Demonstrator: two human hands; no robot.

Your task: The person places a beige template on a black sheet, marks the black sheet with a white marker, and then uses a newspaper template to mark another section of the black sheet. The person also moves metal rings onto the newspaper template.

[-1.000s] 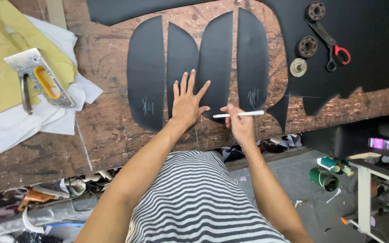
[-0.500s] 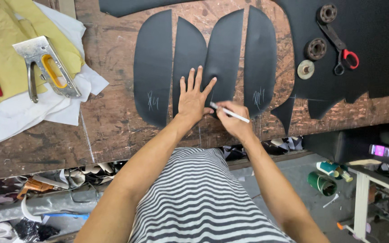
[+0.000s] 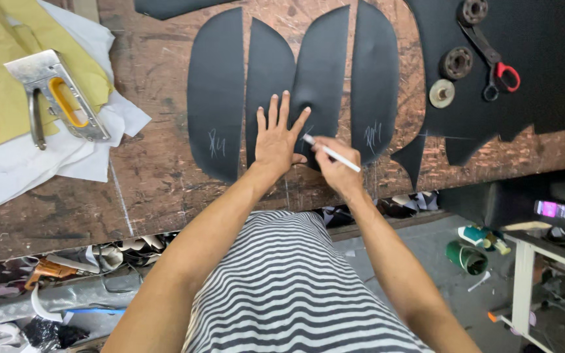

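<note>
Since a second ago, the right hand (image 3: 338, 167) has swung its pinched white marking pencil (image 3: 331, 153) tip-down onto the black cut piece (image 3: 322, 72) beside the flat, spread left hand (image 3: 277, 140); marking seems underway, needing steady pressure.

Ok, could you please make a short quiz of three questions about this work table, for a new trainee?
1. True or false: the left hand lies flat with spread fingers on the black cut pieces.
2. What does the right hand hold? A) the scissors B) a white marking pencil C) the staple gun
3. Fill in: the staple gun with the yellow handle rests on ____ and white cloth at the left of the table.

Key:
1. True; it presses the second black piece and the third black piece.
2. B; the white marking pencil points its tip at the third piece, while the scissors lie untouched on the black sheet.
3. yellow
</note>
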